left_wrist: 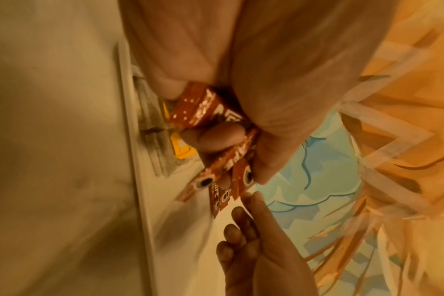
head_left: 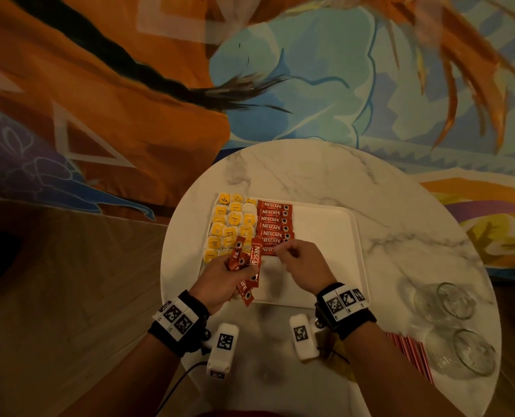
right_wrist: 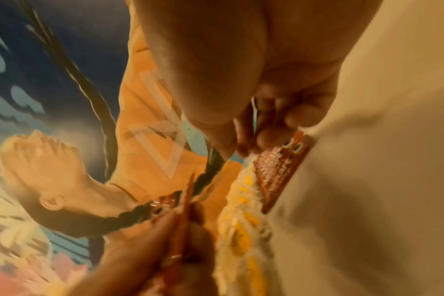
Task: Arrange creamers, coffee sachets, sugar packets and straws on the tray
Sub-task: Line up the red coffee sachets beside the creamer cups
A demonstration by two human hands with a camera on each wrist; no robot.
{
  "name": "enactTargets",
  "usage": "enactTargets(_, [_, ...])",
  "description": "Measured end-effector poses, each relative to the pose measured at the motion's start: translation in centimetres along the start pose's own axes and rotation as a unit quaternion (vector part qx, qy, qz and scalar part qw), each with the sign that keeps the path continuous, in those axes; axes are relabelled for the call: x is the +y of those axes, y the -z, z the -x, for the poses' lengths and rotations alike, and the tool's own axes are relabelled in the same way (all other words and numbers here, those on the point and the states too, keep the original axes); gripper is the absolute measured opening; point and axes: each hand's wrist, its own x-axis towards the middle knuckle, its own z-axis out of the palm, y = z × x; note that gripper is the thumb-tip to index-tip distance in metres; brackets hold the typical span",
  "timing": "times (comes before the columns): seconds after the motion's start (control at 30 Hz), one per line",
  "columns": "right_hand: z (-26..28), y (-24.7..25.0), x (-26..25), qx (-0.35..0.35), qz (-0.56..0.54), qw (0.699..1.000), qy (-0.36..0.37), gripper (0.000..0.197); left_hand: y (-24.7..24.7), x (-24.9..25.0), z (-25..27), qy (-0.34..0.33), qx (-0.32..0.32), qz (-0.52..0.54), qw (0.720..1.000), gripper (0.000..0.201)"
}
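A white tray (head_left: 322, 236) lies on a round marble table (head_left: 310, 176). Yellow-labelled packets (head_left: 229, 224) fill its left part. Beside them runs a column of red coffee sachets (head_left: 274, 224). My left hand (head_left: 241, 266) grips a fanned bunch of red sachets (head_left: 247, 263) above the tray's near left corner; the left wrist view shows the bunch (left_wrist: 216, 170) held between thumb and fingers. At the near end of the column my right hand (head_left: 283, 251) pinches one red sachet (head_left: 268, 251). In the right wrist view its fingertips (right_wrist: 246, 136) close on red foil.
Two clear glasses (head_left: 449, 302) (head_left: 467, 353) stand at the table's right edge. Red-and-white striped straws (head_left: 406, 350) lie beside them, partly under my right forearm. The right half of the tray is bare white. A painted wall rises behind the table.
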Motion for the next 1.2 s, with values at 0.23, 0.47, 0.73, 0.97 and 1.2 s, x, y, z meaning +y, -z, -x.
enactTargets(0.23, [2.0,-0.7,-0.9,-0.092,-0.075,0.991,0.055,0.021,-0.4,-0.1,-0.1,-0.031,-0.018,-0.011,0.999,0.026])
enactTargets(0.47, [2.1,-0.5,-0.3,-0.115,-0.082,0.989,0.045,0.011,-0.5,0.1,-0.3,-0.054,0.007,0.006,0.998,0.021])
enactTargets(0.73, [2.7,-0.6,-0.7,-0.133,-0.065,0.987,0.057,0.017,-0.6,0.7,-0.4,-0.058,0.026,0.035,0.997,0.018])
enactTargets(0.97, [2.9,0.2,0.5,-0.075,0.096,0.983,0.136,0.034,-0.4,0.2,-0.6,-0.031,0.051,0.082,0.995,0.022])
enactTargets(1.2, [2.0,0.4,0.2,-0.012,0.232,0.958,0.169,0.024,-0.9,0.2,-0.4,-0.003,0.049,0.083,0.995,0.021])
